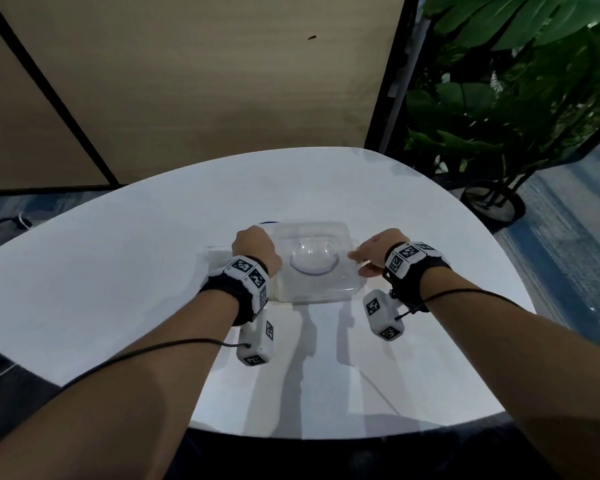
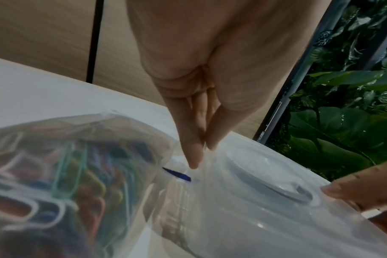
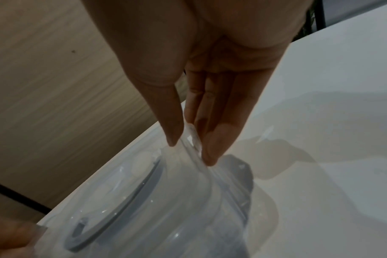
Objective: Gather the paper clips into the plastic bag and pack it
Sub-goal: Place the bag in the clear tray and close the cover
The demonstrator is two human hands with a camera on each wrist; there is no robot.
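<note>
I see the plastic bag, stuffed with coloured paper clips, lying on the bench against the clear box. My left hand pinches plastic at the box's left edge, the right hand its right rim lip, probably steadying it for packing.

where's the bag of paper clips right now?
In the left wrist view the plastic bag, full of coloured paper clips, sits at lower left, beside the clear box and under the left hand; the head view hides it behind that wrist.
</note>
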